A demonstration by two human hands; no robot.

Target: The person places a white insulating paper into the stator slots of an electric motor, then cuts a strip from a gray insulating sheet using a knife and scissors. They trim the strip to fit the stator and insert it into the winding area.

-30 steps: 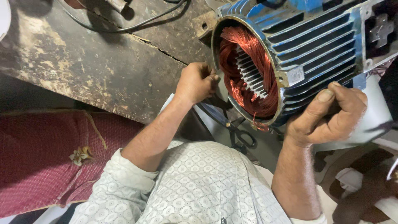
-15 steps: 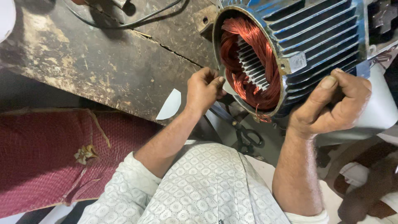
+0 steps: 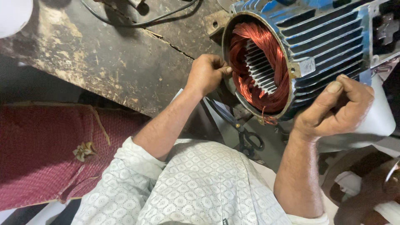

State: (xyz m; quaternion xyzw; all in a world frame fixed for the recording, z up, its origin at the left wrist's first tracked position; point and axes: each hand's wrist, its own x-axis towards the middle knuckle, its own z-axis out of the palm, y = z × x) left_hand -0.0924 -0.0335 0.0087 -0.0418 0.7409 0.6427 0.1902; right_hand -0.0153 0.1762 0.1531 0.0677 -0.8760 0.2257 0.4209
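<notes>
Stator (image 3: 321, 41) is steadied by the right hand (image 3: 337, 108), curled on its fins, while the left hand (image 3: 206, 75), fingers pinched at the rim, is best kept gentle on the winding (image 3: 260, 66).

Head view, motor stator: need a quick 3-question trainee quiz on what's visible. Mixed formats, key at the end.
1. True or false: the left hand is at the rim of the stator housing.
2. The windings inside are: A green, B copper-red, C white.
3. What tool lies below the housing, between the forearms?

Key: 1 true. 2 B. 3 scissors; the right hand rests against the finned blue side.
</notes>
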